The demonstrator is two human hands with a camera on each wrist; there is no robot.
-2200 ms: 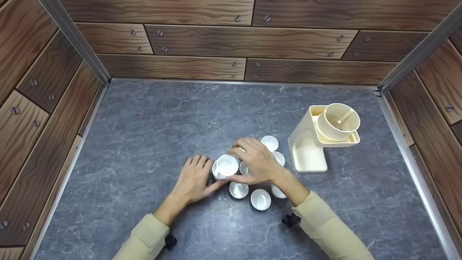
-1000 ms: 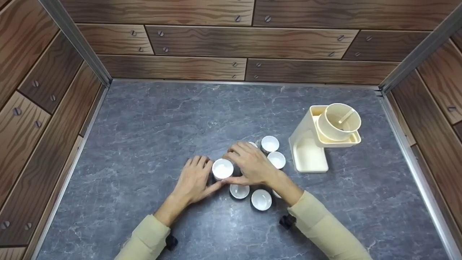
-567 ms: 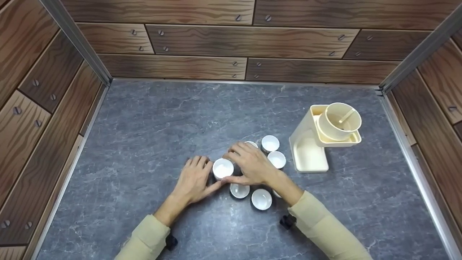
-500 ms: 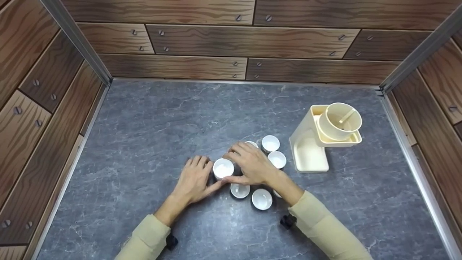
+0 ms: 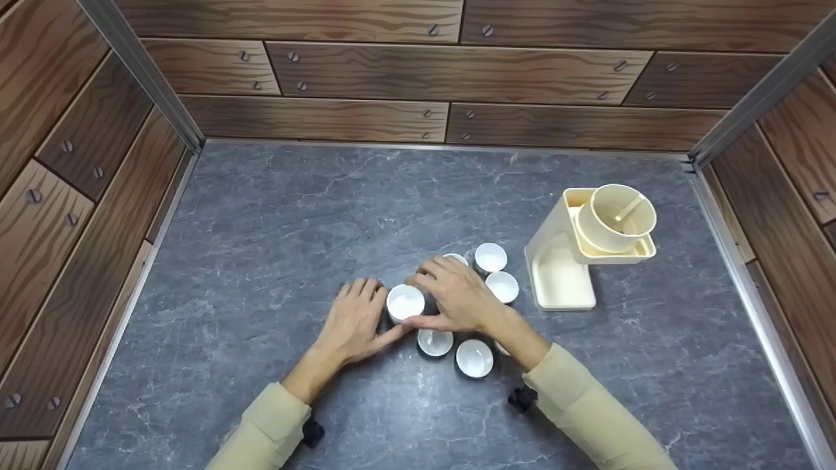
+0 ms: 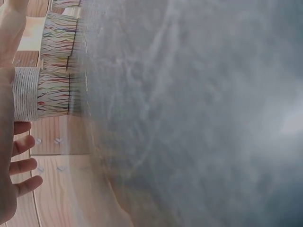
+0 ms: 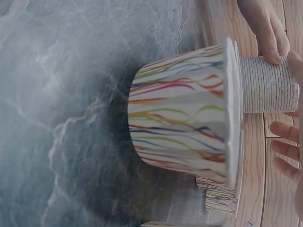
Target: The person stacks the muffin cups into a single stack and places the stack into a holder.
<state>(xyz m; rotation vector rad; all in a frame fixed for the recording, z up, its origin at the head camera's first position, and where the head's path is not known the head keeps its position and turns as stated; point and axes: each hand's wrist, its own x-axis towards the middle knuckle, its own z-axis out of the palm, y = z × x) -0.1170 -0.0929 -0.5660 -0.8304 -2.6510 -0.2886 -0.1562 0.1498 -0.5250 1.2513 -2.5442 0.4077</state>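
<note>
A nested stack of small white paper cups [image 5: 405, 303] stands upright near the middle of the table. My left hand [image 5: 353, 321] holds it from the left, thumb across the front. On its right side, my right hand [image 5: 460, 295] grips it between thumb and fingers, the two thumbs meeting in front. In the left wrist view the stack [image 6: 40, 94] shows many close white rims above a streaked, coloured wall. A nearer paper cup [image 7: 180, 113] with coloured streaks partly overlaps the stack in the right wrist view. My right hand and forearm partly hide other cups.
Several white cups surround my right hand, among them a front cup [image 5: 475, 358], one by the thumbs [image 5: 435, 341] and a back cup [image 5: 491, 258]. Right of them stands a cream plastic stand [image 5: 563, 281] bearing a larger cup [image 5: 617, 219] with a flat stick inside.
The upper cup, tilted and offset about two seconds ago, now sits straight in the stack. My right hand has moved slightly left and down with it; since then both hands stay still.
</note>
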